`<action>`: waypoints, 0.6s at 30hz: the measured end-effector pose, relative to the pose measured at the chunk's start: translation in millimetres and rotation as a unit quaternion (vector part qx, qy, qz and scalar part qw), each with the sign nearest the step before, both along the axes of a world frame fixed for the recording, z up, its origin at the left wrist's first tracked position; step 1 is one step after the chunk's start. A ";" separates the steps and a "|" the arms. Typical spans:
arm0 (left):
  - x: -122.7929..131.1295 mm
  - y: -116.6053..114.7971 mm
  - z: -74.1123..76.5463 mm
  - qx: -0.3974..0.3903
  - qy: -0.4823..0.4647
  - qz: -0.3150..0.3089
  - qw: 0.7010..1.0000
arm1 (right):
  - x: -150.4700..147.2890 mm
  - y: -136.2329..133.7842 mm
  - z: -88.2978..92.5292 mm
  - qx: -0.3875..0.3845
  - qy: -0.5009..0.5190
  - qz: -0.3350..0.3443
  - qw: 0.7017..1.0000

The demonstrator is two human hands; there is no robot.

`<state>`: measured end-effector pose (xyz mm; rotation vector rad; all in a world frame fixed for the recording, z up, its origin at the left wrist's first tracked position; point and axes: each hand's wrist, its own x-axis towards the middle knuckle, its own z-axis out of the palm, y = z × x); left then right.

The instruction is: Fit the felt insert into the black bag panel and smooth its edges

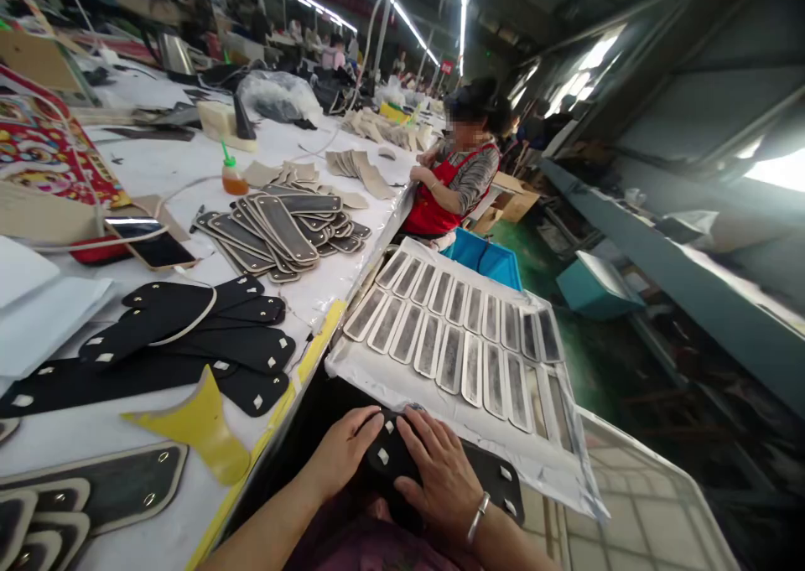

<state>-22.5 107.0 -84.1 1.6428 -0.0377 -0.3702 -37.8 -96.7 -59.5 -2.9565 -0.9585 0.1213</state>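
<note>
A black strap piece [487, 468] with small white patches lies across my lap at the table's edge. My left hand [345, 449] is closed on its left end, thumb and index finger together at the edge. From the right, my right hand [440, 458] lies over the middle of the strap, its fingers close together at the far edge and its thumb lower down. The palms hide part of the strap. Left of my hands, a yellow curved plastic piece [210, 437] rests on the table, beside a pile of black straps [189, 374] with similar white patches.
Ahead, a white-covered board [371, 378] carries rows of grey, pale-rimmed strips [449, 357]. Stacked edged strips [283, 227], a glue bottle [232, 175] and a phone [151, 242] are on the table [302, 298]. A co-worker in a red apron [433, 206] sits beyond, near a blue crate [484, 256].
</note>
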 end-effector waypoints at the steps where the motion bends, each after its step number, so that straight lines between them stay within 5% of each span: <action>1: -0.9 -1.8 -1.2 0.020 -0.009 0.012 1.000 | 0.4 -0.5 0.3 0.002 0.004 0.003 1.000; 7: -9.3 -4.3 1.7 0.169 -0.089 0.073 0.979 | 4.1 -1.5 1.0 0.009 0.016 0.011 1.000; 18: 1.1 -2.5 -1.1 0.096 -0.071 0.043 0.992 | 9.5 -5.1 -0.6 0.036 0.028 0.003 0.999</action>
